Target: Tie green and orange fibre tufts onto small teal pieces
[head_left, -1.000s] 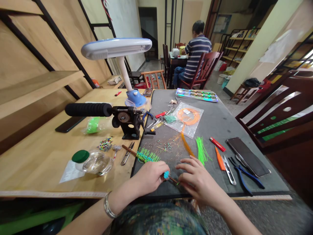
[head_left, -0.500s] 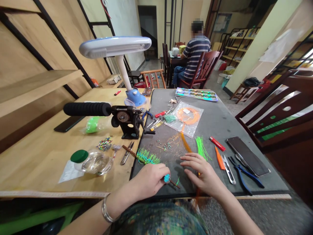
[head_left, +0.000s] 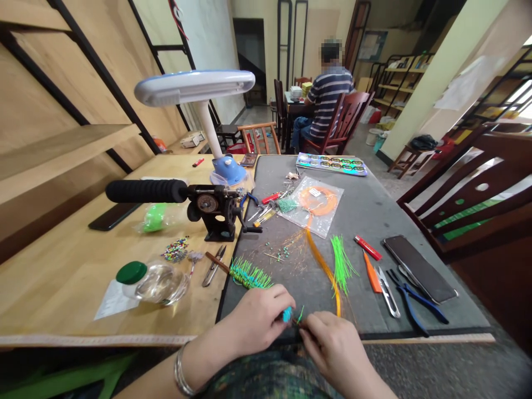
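My left hand (head_left: 260,318) is closed around a thin brown stick (head_left: 218,259) that lies slantwise under it. A dense row of green bristles (head_left: 251,271) with turquoise bits runs along the stick to the left of the hand. A turquoise clump (head_left: 287,314) shows at the fingertips. Pinched at the stick's near end is my right hand (head_left: 336,346), close beside a short green strand (head_left: 300,315); its fingertips partly hide what they grip. Orange fibres (head_left: 322,257) trail over the dark mat just beyond the right hand, and loose green strands (head_left: 342,263) lie farther off.
At right lie a red lighter (head_left: 367,247), orange-handled tool (head_left: 371,271), thread snips (head_left: 388,292), blue pliers (head_left: 410,302) and phone (head_left: 419,269). A black hand-cranked vise (head_left: 218,213), green-capped jar (head_left: 160,282) and lamp (head_left: 226,169) stand at left. A person (head_left: 330,100) sits beyond.
My right hand, earlier spread over the orange fibres, has moved left and down and closed at the stick's end. My left hand keeps its grip on the stick.
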A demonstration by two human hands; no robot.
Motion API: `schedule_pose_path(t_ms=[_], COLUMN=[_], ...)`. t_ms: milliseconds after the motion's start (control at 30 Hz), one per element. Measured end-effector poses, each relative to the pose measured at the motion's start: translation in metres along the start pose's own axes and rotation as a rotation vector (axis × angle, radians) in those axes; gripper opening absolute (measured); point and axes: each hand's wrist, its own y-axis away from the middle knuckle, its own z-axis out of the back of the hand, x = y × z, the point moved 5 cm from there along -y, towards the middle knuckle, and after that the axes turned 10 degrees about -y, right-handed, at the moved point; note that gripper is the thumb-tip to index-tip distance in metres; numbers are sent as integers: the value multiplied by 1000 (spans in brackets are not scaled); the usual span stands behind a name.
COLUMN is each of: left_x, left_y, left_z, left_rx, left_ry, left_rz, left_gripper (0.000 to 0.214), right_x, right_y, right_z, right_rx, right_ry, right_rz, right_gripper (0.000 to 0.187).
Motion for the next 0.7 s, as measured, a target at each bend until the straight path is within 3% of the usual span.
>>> schedule_pose_path(t_ms=[167,433,567,700], left_x=[-10,16,18,6], left_y=[-4,16,17,-13], left_z=[-9,2,16,26], left_rx=[16,35,-11,-114], left_ry=[-38,-155,-33,187], left_rz=[-85,42,64,106], left_gripper=[8,17,28,16], right_x=[-4,-5,-9,-10], right_y=[1,5,7,11], right_z=[-1,-4,-6,-1], right_rx=[-18,-40,-23,-3], right_ry=[15,62,48,-40], right_rz=[26,99,76,42], right_gripper=[14,12,10,7])
